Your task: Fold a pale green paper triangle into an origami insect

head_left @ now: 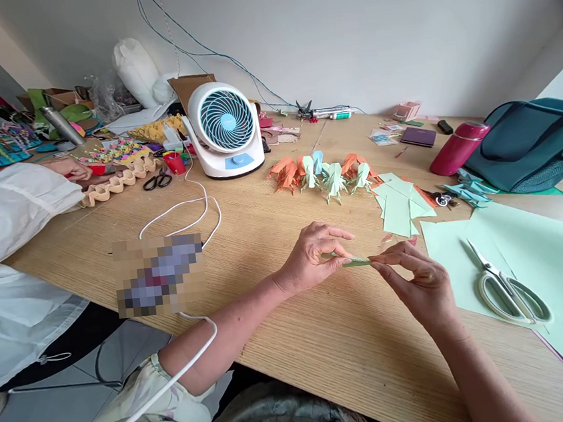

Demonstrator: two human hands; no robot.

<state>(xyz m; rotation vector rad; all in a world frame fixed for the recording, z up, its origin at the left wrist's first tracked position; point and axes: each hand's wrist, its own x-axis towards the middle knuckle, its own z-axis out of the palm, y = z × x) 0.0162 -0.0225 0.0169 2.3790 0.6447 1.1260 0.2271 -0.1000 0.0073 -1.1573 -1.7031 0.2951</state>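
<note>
Between my two hands a narrow strip of folded green paper [357,262] is held just above the wooden table [295,344]. My left hand [313,254] pinches its left end between thumb and finger, the other fingers stretched out. At the right end, the thumb and fingertips of my right hand [417,280] are closed on it. Beyond my hands stand several folded paper figures [334,178] in orange, pale green and blue. Cut pale green paper pieces [396,205] lie to their right. White-handled scissors [508,291] rest on large green sheets [558,256] right of my right hand.
A white fan [227,129] stands at the back, its cable trailing forward to a blurred-out object [162,272]. At the right are a pink bottle [459,149] and a teal bag [536,144]. A co-worker's white sleeve [15,212] reaches in from the left, near black scissors [157,179].
</note>
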